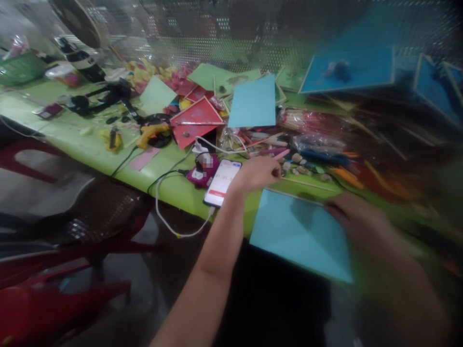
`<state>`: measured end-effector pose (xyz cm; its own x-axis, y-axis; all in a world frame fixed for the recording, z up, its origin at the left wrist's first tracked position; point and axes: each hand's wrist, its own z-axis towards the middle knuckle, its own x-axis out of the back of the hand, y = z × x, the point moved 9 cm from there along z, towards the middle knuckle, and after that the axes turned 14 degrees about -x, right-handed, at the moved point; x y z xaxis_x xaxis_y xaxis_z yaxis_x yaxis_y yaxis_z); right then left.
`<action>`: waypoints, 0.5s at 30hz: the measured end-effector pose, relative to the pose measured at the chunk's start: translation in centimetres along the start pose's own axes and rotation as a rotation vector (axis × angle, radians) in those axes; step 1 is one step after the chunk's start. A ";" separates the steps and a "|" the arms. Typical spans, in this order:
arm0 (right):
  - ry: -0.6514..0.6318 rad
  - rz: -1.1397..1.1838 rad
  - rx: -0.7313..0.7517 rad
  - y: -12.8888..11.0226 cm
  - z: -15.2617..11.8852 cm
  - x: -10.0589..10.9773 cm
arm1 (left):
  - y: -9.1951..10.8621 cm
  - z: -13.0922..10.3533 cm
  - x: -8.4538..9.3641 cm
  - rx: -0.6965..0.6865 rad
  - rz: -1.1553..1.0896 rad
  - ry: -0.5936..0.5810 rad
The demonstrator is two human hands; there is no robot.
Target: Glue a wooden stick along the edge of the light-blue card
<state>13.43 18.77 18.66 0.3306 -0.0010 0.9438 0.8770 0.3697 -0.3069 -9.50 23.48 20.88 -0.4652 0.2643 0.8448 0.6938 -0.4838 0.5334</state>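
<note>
A light blue paper sheet (300, 236) lies at the table's front edge, with a thin pale strip along its far edge. My left hand (260, 172) is closed beyond the sheet's far left corner, its fingers curled; what they hold is hidden. A thin wooden stick (307, 184) runs rightward from near these fingertips, behind the sheet. At the sheet's far right corner, my right hand (347, 209) pinches the edge, blurred by motion. A phone (222, 183) showing a timer lies beside my left wrist.
Behind the hands are another blue sheet (253, 101), a red framed piece (197, 120), small stones (298, 164) and bundled sticks (311, 120). A purple power socket (198, 176) and white cable (157, 207) are left of the phone. Yellow glue guns (152, 135) lie farther left on the green table (79, 144).
</note>
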 end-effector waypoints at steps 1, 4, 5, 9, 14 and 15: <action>0.001 0.003 -0.002 0.0 0.0 0.0 | 0.0 0.0 -0.2 -0.007 0.000 -0.009; 0.006 0.017 -0.001 0.0 0.0 -0.1 | 0.3 0.1 -0.7 -0.027 0.001 -0.044; 0.008 0.021 -0.002 0.0 0.0 -0.1 | 0.3 0.1 -0.9 -0.027 0.003 -0.060; 0.007 0.029 -0.011 -0.2 0.1 0.0 | 0.4 0.2 -1.7 -0.022 0.031 -0.128; -0.020 0.084 -0.041 -0.7 0.1 0.9 | 0.5 0.3 -2.2 -0.020 0.067 -0.169; -0.012 0.100 -0.059 -0.6 0.1 1.3 | 0.5 0.3 -2.2 -0.013 0.078 -0.171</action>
<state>13.33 18.67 20.10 0.4138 0.0445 0.9093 0.8590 0.3119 -0.4061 -7.91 22.93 19.29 -0.3090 0.3629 0.8791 0.7168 -0.5187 0.4660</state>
